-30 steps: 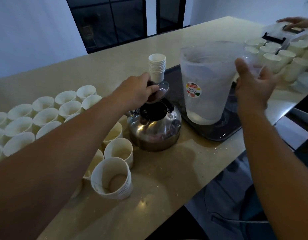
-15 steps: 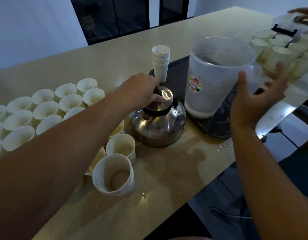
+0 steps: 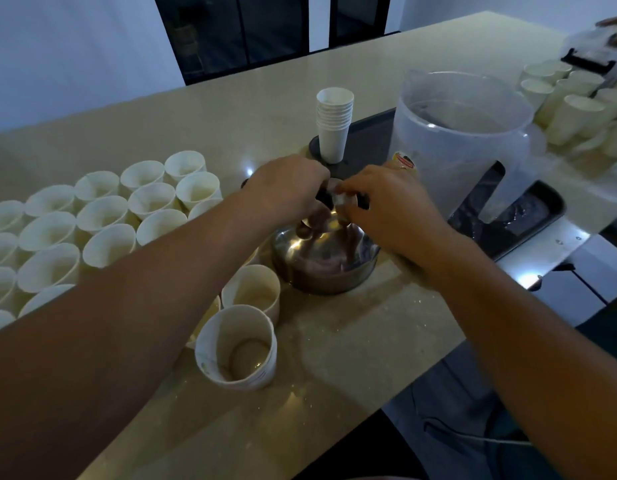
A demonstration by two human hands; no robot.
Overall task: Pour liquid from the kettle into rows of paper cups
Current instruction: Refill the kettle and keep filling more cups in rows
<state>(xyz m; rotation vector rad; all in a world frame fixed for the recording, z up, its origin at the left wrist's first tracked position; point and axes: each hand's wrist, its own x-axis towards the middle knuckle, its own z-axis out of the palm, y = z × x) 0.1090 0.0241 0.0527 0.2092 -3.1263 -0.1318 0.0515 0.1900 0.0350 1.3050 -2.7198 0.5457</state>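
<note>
The beige counter (image 3: 352, 358) carries rows of paper cups (image 3: 102, 216) at nine o'clock, a translucent jug (image 3: 463, 140) at one o'clock on a dark tray (image 3: 522, 216), and the steel kettle (image 3: 321, 258) dead centre. Both hands meet atop the kettle: left hand (image 3: 286, 192) curled round its dark handle, right hand (image 3: 386, 202) pinching the lid (fingertips partly hidden).

counter (image 3: 352, 368) | kettle (image 3: 321, 261) | paper cups (image 3: 102, 216) | tray (image 3: 529, 216)
</note>
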